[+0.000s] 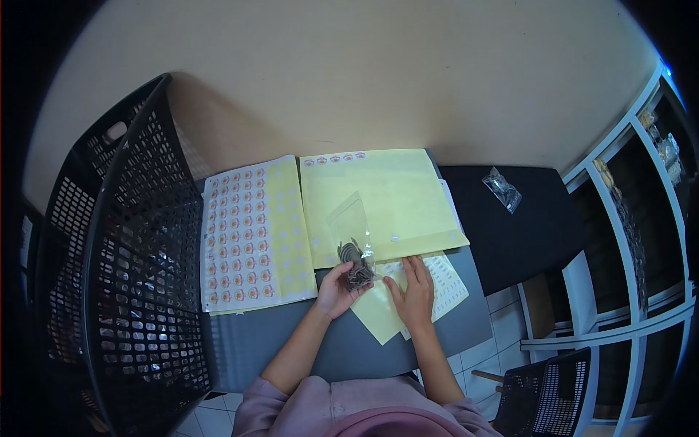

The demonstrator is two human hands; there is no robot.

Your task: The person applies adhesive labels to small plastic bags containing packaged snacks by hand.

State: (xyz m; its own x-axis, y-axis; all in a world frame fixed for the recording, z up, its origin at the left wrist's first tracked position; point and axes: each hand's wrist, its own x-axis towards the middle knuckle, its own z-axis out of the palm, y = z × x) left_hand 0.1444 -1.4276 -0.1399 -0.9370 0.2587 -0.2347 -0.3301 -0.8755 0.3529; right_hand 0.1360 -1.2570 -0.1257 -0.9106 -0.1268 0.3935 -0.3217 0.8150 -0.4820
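My left hand grips a clear plastic bag by its lower end. Dark curved, coil-like items fill the bottom of the bag; their kind is too small to tell. Close by on the right, my right hand lies with fingers stretched out over small yellow sheets on the grey table. One sheet with rows of small printed marks shows beside my right hand. Behind both hands is a large yellow backing sheet with a few stickers along its top edge.
A sheet full of round stickers lies at the left of the grey table. Tall black plastic baskets stand at far left. A filled clear bag rests on a black surface at right, near white shelving.
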